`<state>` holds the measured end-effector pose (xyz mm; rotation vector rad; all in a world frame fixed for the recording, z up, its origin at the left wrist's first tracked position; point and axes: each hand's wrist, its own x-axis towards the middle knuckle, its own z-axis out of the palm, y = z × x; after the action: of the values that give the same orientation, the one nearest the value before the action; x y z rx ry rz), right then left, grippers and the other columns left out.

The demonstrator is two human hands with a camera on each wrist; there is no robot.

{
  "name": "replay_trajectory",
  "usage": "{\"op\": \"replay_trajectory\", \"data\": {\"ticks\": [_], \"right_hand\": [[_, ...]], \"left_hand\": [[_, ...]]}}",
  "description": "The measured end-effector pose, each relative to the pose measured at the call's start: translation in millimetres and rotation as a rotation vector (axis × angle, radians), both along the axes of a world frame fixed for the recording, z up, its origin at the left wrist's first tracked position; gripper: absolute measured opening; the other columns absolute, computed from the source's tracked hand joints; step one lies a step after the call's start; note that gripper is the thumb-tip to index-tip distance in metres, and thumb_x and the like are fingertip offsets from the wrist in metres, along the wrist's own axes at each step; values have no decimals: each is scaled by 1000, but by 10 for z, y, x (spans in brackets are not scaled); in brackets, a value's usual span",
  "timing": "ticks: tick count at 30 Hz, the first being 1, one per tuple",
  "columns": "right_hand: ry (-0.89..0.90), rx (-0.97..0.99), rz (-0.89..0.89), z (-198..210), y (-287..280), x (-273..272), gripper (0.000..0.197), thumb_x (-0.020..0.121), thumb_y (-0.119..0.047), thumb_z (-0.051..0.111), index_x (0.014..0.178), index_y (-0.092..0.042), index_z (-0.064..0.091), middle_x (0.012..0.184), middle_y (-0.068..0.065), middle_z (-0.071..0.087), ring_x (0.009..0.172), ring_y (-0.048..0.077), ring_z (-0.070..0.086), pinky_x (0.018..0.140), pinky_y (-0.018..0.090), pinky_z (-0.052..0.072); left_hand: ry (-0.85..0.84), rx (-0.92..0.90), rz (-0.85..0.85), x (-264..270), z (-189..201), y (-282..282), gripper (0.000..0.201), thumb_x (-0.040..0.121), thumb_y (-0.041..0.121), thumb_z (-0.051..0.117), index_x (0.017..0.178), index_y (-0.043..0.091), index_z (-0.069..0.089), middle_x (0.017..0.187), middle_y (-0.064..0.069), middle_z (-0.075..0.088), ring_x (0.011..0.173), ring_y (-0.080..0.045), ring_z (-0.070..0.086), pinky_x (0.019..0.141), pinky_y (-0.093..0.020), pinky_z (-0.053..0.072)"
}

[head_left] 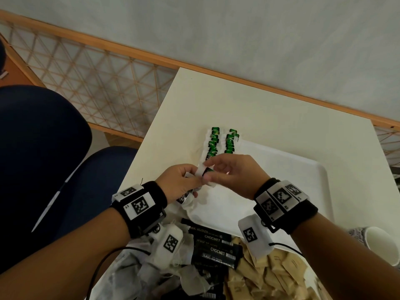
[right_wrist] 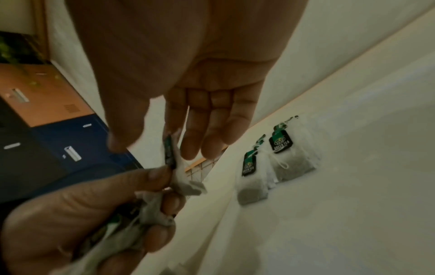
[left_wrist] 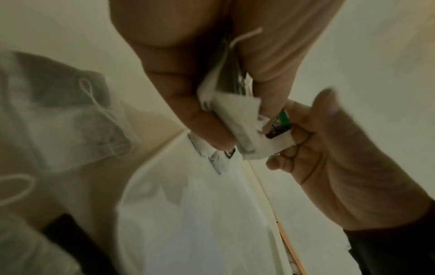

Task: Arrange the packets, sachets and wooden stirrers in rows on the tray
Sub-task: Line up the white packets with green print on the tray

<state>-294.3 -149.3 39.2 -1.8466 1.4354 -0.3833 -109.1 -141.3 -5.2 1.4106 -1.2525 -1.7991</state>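
Over the near left part of the white tray [head_left: 292, 180], my left hand [head_left: 181, 180] grips a bunch of green-tagged tea bags [left_wrist: 235, 111]. My right hand [head_left: 231, 172] pinches one tea bag [head_left: 205, 173] at the end of that bunch, thumb and forefinger on its white pouch [left_wrist: 275, 137]. Two short rows of tea bags [head_left: 213, 144] [head_left: 230, 141] lie at the tray's far left corner, and the right wrist view shows them as well [right_wrist: 287, 161]. Black Chocmet packets [head_left: 216, 250], brown sachets [head_left: 270, 276] and loose tea bags [head_left: 151, 273] lie heaped in front of me.
The tray sits on a cream table [head_left: 259, 105] beside a grey wall. A white paper cup [head_left: 381, 243] stands at the right edge. A dark blue chair [head_left: 43, 148] is to the left, below the table edge.
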Motion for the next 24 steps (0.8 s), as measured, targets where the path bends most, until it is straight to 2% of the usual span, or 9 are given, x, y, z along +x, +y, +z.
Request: {"op": "replay_trajectory", "data": {"ticks": [3, 5, 7, 9, 11, 14, 17, 20, 24], "right_hand": [[71, -40, -30, -31, -10, -26, 10, 82, -30, 72, 92, -28, 74, 74, -20, 64, 71, -7, 58, 67, 8, 44], [82, -50, -34, -45, -33, -81, 13, 85, -27, 68, 96, -27, 75, 82, -14, 70, 78, 1, 62, 73, 16, 48], [141, -19, -9, -54, -57, -141, 15, 87, -26, 65, 100, -25, 74, 91, -9, 71, 84, 8, 63, 80, 23, 50], [233, 18, 9, -90, -89, -203, 17, 89, -25, 63, 101, -26, 73, 95, -8, 72, 86, 10, 63, 83, 26, 49], [294, 25, -13, -147, -140, -266, 18, 89, -24, 62, 102, -26, 73, 97, -7, 72, 88, 10, 62, 82, 25, 47], [332, 24, -100, -238, -242, -374, 19, 89, -25, 60, 103, -28, 73, 99, -6, 72, 87, 10, 61, 78, 21, 43], [338, 23, -166, -292, -320, -437, 19, 90, -27, 59, 105, -27, 71, 98, -5, 72, 92, 12, 63, 79, 22, 43], [327, 17, -206, -312, -378, -453, 20, 91, -28, 58, 106, -27, 71, 98, -6, 72, 90, 13, 61, 76, 23, 43], [318, 10, -215, -319, -428, -449, 20, 91, -26, 57, 106, -26, 70, 96, -5, 72, 84, 13, 59, 72, 24, 42]], "left_hand": [[48, 24, 11, -26, 3, -17, 6, 84, 10, 69, 90, 8, 67, 69, -6, 61, 55, -13, 58, 59, -26, 51], [72, 50, 52, -36, 2, -26, 7, 85, 8, 67, 92, 9, 67, 70, -7, 61, 54, -12, 57, 55, -23, 50], [99, 122, 116, -15, 6, -41, 7, 86, 9, 66, 93, 11, 67, 71, -7, 63, 58, -17, 59, 53, -25, 50], [157, 237, 155, 25, 3, -63, 15, 83, 8, 68, 97, 13, 65, 73, -8, 63, 63, -22, 62, 57, -27, 49], [194, 307, 163, 55, 10, -82, 18, 84, 3, 59, 98, 14, 62, 78, -8, 63, 69, -23, 63, 61, -28, 49], [187, 314, 178, 77, 9, -106, 25, 88, -6, 49, 98, 14, 61, 93, -12, 65, 72, -22, 66, 61, -29, 53], [190, 301, 188, 65, -5, -109, 22, 87, -7, 55, 98, 10, 62, 92, -16, 66, 66, -21, 68, 56, -29, 55], [188, 296, 209, 50, -29, -114, 16, 87, -4, 59, 99, 6, 64, 87, -18, 68, 64, -22, 68, 50, -27, 54], [178, 283, 207, 36, -45, -115, 9, 88, 5, 62, 96, 7, 66, 83, -16, 69, 66, -21, 66, 55, -27, 53]]}}
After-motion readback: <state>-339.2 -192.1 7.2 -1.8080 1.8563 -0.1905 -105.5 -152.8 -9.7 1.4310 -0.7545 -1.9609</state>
